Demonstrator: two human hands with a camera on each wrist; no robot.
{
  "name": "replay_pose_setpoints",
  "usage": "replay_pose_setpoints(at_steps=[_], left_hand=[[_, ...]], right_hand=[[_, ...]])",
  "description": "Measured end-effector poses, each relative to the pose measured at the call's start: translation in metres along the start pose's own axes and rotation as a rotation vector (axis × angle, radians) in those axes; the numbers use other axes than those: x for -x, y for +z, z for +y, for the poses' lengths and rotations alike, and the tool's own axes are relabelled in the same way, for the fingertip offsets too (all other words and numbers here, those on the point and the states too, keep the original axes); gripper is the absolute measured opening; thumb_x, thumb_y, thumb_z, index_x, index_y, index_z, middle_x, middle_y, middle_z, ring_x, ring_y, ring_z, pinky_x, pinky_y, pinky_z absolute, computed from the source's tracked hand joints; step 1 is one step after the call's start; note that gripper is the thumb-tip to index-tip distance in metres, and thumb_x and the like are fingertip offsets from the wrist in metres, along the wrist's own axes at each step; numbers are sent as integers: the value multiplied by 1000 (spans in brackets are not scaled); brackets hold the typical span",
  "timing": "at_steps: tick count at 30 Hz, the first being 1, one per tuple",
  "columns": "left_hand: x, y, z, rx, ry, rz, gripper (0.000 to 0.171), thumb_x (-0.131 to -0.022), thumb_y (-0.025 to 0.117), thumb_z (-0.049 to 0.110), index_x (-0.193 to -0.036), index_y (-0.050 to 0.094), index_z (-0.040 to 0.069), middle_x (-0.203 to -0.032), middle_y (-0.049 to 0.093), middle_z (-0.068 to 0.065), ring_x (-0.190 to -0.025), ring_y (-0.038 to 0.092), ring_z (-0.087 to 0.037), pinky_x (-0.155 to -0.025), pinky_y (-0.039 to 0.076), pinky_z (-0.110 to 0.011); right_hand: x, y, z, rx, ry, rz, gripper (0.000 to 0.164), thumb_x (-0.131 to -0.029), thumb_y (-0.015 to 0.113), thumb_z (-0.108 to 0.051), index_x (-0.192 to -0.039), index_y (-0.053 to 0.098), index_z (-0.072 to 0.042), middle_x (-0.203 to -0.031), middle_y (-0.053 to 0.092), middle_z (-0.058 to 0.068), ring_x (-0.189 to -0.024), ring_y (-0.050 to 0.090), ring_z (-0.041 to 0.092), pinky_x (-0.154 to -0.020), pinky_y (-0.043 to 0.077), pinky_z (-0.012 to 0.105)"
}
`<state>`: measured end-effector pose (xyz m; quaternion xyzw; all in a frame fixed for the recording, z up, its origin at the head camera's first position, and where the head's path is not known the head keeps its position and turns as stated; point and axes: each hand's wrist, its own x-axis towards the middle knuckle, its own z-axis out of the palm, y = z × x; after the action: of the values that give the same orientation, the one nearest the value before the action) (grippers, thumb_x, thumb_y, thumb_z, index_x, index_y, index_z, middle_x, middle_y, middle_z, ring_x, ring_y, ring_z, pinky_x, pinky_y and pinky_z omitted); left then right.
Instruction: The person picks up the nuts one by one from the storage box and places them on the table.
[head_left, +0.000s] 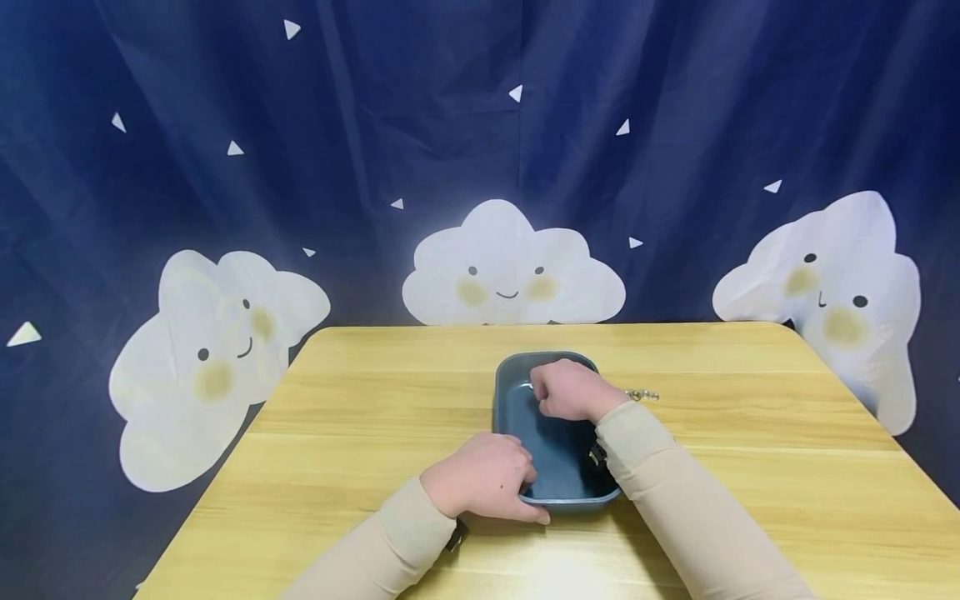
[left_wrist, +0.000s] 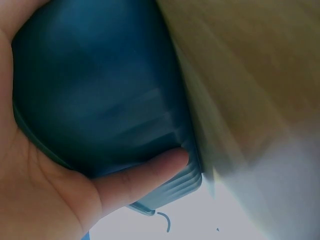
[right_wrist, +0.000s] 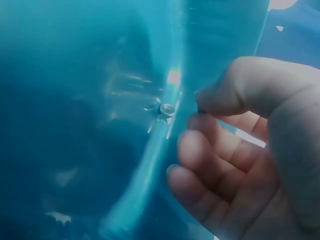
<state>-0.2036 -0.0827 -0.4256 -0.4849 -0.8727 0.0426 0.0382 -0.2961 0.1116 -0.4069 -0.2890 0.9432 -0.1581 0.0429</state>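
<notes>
A dark blue-green rectangular plastic basin (head_left: 558,467) stands on the table. My left hand (head_left: 487,479) grips its near left corner, fingers over the rim and thumb against the outer wall, as the left wrist view shows with the thumb (left_wrist: 145,177). Inside the basin, toward its far end, is my right hand (head_left: 570,390), its fingers loosely curled. In the right wrist view, a small shiny clear bead (right_wrist: 167,109) lies where floor meets wall, a short way from the fingertips (right_wrist: 190,147). No object is plainly seen between thumb and forefinger.
Several small clear beads (head_left: 643,395) lie in a row on the wooden table (head_left: 382,392), right of the basin by my right wrist. Behind the table's far edge hangs a dark blue curtain (head_left: 450,133) with white cloud prints.
</notes>
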Motion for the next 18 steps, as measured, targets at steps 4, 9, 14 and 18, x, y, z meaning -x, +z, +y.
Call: replay_pose_setpoints(at_steps=[4,9,14,18], left_hand=[[0,1,0,12,-7,-15,53,-82,64,73,-58,50,28,-62,43,16,-66,47,-6,-56,37,-23],[0,3,0,7,-6,-19,52,-82,63,74,-58,51,29,-63,44,16,-66,47,-6,-55,36,-23],[0,2,0,-3,4,-13,52,-82,63,74,-59,52,29,-62,43,16,-66,47,-6,-55,37,-22],[0,1,0,-4,9,-9,51,-83,63,74,-60,53,29,-63,44,16,-66,48,-6,-55,37,-22]], right_hand=[[3,-2,-1,-13,-14,34,11,-84,68,-7,-83,63,-16,-74,57,-6,-67,51,15,-64,45,32],[8,-5,-2,-42,-8,78,7,-83,68,-7,-86,65,-13,-76,57,-6,-68,51,15,-67,46,33],[14,-10,-1,-52,-11,109,7,-83,68,-8,-86,64,-13,-75,57,-6,-68,52,15,-67,46,33],[19,-19,-1,-50,-19,128,7,-84,67,-8,-86,64,-14,-73,57,-7,-66,52,14,-66,46,33]])
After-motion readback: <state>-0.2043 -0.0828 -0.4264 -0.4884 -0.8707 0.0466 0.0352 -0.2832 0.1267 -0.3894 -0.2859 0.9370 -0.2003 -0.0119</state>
